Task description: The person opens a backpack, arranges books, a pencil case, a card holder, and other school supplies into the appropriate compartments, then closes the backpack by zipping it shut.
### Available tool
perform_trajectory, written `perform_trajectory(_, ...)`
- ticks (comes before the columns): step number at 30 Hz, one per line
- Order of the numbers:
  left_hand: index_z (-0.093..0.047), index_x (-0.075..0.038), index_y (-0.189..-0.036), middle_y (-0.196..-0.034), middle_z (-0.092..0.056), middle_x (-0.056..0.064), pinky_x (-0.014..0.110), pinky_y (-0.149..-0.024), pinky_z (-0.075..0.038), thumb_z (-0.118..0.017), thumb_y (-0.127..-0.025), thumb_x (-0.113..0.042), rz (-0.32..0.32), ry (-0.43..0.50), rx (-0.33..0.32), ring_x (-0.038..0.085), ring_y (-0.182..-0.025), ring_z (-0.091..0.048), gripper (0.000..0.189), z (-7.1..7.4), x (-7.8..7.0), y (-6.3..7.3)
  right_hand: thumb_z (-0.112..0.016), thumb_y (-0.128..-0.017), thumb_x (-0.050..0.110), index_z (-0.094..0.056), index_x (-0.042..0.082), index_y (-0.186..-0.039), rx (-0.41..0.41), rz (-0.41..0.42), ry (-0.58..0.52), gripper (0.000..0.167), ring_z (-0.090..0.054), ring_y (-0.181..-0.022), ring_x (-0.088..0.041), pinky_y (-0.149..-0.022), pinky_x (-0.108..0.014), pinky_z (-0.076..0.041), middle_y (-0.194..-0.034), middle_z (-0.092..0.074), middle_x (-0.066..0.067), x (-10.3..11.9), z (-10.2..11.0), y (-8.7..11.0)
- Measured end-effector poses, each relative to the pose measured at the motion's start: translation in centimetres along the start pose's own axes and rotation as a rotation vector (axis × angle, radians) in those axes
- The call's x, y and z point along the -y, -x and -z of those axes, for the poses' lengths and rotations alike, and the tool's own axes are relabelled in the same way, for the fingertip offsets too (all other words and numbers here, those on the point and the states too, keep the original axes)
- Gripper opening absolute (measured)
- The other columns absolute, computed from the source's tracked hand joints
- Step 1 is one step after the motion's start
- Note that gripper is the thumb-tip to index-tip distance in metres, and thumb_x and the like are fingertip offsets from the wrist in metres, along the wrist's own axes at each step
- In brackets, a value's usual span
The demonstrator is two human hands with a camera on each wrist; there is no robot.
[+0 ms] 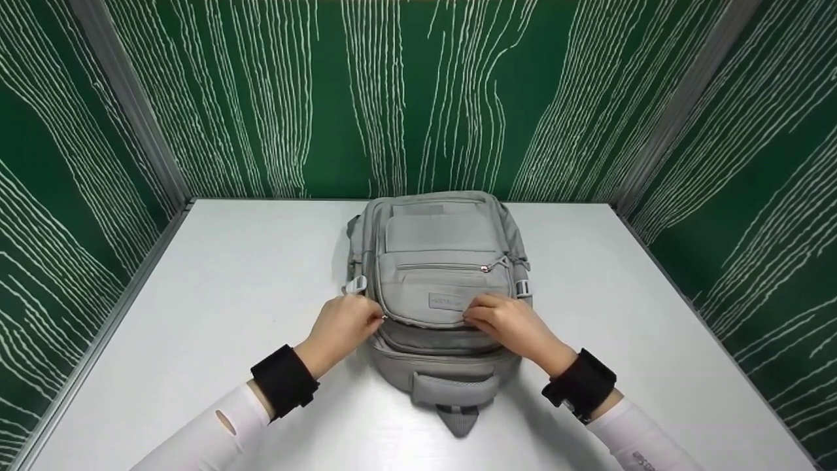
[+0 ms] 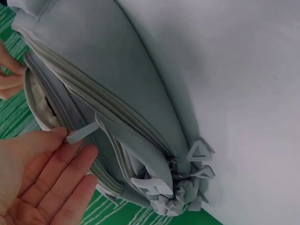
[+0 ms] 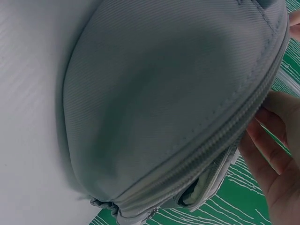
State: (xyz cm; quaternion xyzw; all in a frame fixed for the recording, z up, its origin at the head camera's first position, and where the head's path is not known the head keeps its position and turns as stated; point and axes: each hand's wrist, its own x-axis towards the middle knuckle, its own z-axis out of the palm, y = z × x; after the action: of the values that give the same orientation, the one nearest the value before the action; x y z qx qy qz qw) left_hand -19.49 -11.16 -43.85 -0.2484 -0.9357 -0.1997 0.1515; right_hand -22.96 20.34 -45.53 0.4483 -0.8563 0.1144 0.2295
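Note:
A grey backpack (image 1: 444, 229) lies on its back on the white table, its top handle toward the person. My left hand (image 1: 350, 319) is at the left side of its front pocket. In the left wrist view, thumb and index finger of that left hand (image 2: 44, 176) pinch a grey zipper pull (image 2: 83, 133). The pocket's edge gapes there, and pale lining (image 2: 42, 101) shows inside. My right hand (image 1: 510, 322) pinches the front pocket's edge right of centre, beside the label patch (image 1: 446, 301). In the right wrist view its fingertips are partly hidden behind the bag.
The white table (image 1: 248, 281) extends to both sides of the backpack. Green panels with white lines (image 1: 431, 98) stand at the back and on both sides. A strap end (image 1: 458, 422) sticks out below the padded handle (image 1: 454, 387). Buckles (image 1: 523, 288) hang along the bag's sides.

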Motion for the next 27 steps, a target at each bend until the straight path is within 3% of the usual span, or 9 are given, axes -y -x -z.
perform_trajectory(8,-0.082,-0.006,-0.09,-0.089,-0.081,0.007,0.038,-0.073,-0.063,-0.077,-0.089,-0.01,-0.06,0.04,0.071,0.024,-0.08,-0.077,0.006,-0.8,-2.0,-0.1,-0.08,-0.084,0.007,-0.079,0.01,-0.094,-0.033,0.016,0.006,0.011,-0.07,-0.087,-0.017,-0.074,-0.032,-0.062,-0.091,-0.072,0.0,-0.1,-0.2,0.2)
perform_trajectory(13,-0.082,-0.007,-0.091,-0.09,-0.081,0.006,0.037,-0.072,-0.064,-0.077,-0.089,-0.011,-0.046,0.055,0.076,0.023,-0.081,-0.078,0.007,-1.2,-2.4,-0.3,-0.081,-0.085,0.01,-0.079,0.011,-0.1,-0.032,0.044,0.001,0.015,-0.071,-0.092,-0.019,-0.077,-0.032,-0.062,-0.097,-0.073,-0.001,-0.5,0.0,0.5)
perform_trajectory(16,-0.082,-0.007,-0.091,-0.09,-0.081,0.006,0.037,-0.074,-0.064,-0.077,-0.089,-0.01,-0.032,0.069,0.079,0.023,-0.081,-0.077,0.007,-1.3,-2.3,-0.3,-0.085,-0.084,0.027,-0.077,0.012,-0.113,0.004,0.048,0.026,0.034,-0.07,-0.106,-0.024,-0.085,-0.039,-0.063,-0.115,-0.073,-0.006,-1.4,0.6,0.9)
perform_trajectory(21,-0.082,-0.007,-0.093,-0.091,-0.081,0.006,0.037,-0.074,-0.064,-0.076,-0.089,-0.011,-0.023,0.079,0.086,0.023,-0.082,-0.077,0.007,-1.2,-2.2,-0.4,-0.089,-0.068,0.057,-0.062,0.017,-0.141,0.096,0.0,0.107,0.087,-0.056,-0.136,-0.037,-0.105,-0.056,-0.054,-0.151,-0.055,-0.015,-4.0,1.5,1.9)
perform_trajectory(27,-0.081,-0.008,-0.093,-0.093,-0.081,0.006,0.038,-0.074,-0.064,-0.077,-0.088,-0.011,0.0,0.079,0.106,0.023,-0.083,-0.077,0.007,-1.2,-2.2,-0.5,-0.088,-0.066,0.064,-0.047,0.026,-0.154,0.21,-0.011,0.132,0.105,-0.044,-0.148,-0.041,-0.111,-0.06,-0.049,-0.164,-0.041,-0.013,-5.6,1.7,1.7)
